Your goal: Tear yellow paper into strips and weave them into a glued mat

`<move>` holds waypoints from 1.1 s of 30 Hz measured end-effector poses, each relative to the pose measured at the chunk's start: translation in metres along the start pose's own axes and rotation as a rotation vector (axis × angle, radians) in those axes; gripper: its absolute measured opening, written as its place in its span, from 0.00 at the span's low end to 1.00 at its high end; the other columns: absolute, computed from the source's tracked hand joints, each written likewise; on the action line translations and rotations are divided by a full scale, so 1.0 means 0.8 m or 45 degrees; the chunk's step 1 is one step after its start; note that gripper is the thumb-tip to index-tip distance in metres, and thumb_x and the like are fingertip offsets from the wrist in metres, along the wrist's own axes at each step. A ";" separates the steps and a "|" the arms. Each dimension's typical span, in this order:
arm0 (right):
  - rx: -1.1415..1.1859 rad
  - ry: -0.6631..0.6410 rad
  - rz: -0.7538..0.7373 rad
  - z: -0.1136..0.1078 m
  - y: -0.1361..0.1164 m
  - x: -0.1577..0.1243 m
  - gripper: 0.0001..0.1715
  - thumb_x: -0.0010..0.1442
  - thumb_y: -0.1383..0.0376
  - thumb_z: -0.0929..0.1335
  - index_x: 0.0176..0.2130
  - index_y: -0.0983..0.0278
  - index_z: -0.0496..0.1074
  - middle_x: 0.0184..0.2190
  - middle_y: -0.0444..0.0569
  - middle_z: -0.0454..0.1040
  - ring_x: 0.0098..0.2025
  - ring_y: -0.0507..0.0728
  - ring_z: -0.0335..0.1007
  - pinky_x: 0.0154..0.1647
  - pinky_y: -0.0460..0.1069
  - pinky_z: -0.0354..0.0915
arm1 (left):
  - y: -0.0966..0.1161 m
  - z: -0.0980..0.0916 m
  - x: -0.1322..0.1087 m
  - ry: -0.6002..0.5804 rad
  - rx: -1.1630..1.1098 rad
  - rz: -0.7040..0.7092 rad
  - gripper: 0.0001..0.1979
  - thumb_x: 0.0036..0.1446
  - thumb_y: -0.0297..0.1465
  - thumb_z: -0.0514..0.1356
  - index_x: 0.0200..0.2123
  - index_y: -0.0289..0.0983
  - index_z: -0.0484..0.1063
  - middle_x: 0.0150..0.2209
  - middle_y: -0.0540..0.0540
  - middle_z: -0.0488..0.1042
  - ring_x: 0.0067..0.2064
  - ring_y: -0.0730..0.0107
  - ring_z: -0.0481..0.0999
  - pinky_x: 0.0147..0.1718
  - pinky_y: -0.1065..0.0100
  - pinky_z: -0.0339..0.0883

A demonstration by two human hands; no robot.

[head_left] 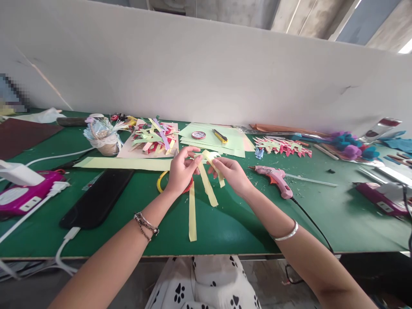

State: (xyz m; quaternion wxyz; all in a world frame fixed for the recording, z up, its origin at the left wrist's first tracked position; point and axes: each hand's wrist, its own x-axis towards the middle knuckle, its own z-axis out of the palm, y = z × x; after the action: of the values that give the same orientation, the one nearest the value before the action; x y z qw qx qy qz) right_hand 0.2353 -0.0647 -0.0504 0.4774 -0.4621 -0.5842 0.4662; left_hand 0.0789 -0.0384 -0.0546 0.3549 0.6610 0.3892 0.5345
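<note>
My left hand (181, 170) and my right hand (231, 174) are raised a little above the green table (244, 223), both pinching pale yellow paper strips (207, 180) that hang down between them. The fingers of each hand are closed on the strips' upper ends. One more yellow strip (192, 214) lies flat on the table below my left hand. Scissors with yellow and red handles (161, 182) lie partly hidden under my left hand.
A pink glue gun (277, 180) with its cord lies right of my right hand. A black phone (96, 199) on a charging cable lies at the left. Sheets of light green paper (212, 139), a tape roll (198, 135), a yellow cutter (220, 136) and piles of coloured paper cuttings (154, 139) sit farther back.
</note>
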 end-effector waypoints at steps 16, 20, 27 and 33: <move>-0.231 0.126 -0.056 -0.012 0.002 0.004 0.18 0.54 0.52 0.63 0.28 0.64 0.68 0.18 0.41 0.65 0.18 0.47 0.53 0.21 0.45 0.53 | -0.004 0.003 0.002 -0.155 -0.008 -0.063 0.16 0.54 0.36 0.57 0.46 0.38 0.65 0.37 0.47 0.68 0.27 0.75 0.75 0.26 0.74 0.70; -0.261 0.099 -0.075 -0.011 0.005 0.005 0.18 0.54 0.52 0.64 0.30 0.64 0.69 0.17 0.41 0.64 0.17 0.47 0.50 0.19 0.45 0.49 | -0.005 0.001 0.002 -0.185 -0.022 -0.044 0.19 0.54 0.37 0.58 0.48 0.37 0.65 0.32 0.48 0.71 0.29 0.71 0.76 0.29 0.72 0.71; -0.303 0.149 -0.016 -0.010 0.003 0.004 0.15 0.53 0.56 0.64 0.31 0.64 0.72 0.24 0.43 0.69 0.18 0.47 0.52 0.19 0.45 0.50 | -0.006 -0.001 0.002 -0.151 0.052 -0.029 0.17 0.53 0.39 0.59 0.42 0.34 0.69 0.30 0.47 0.75 0.28 0.71 0.75 0.32 0.71 0.69; -0.361 0.214 -0.122 -0.010 0.005 0.006 0.19 0.54 0.52 0.63 0.28 0.64 0.71 0.21 0.43 0.69 0.18 0.47 0.50 0.20 0.46 0.49 | -0.005 0.000 0.003 -0.149 0.022 -0.097 0.18 0.51 0.43 0.59 0.36 0.34 0.72 0.28 0.46 0.76 0.26 0.70 0.75 0.29 0.71 0.69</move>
State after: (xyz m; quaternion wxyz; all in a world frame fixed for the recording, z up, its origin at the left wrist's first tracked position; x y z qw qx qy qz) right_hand 0.2428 -0.0590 -0.0531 0.4762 -0.5338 -0.6235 0.3156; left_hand 0.0784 -0.0346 -0.0576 0.3914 0.6788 0.3973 0.4777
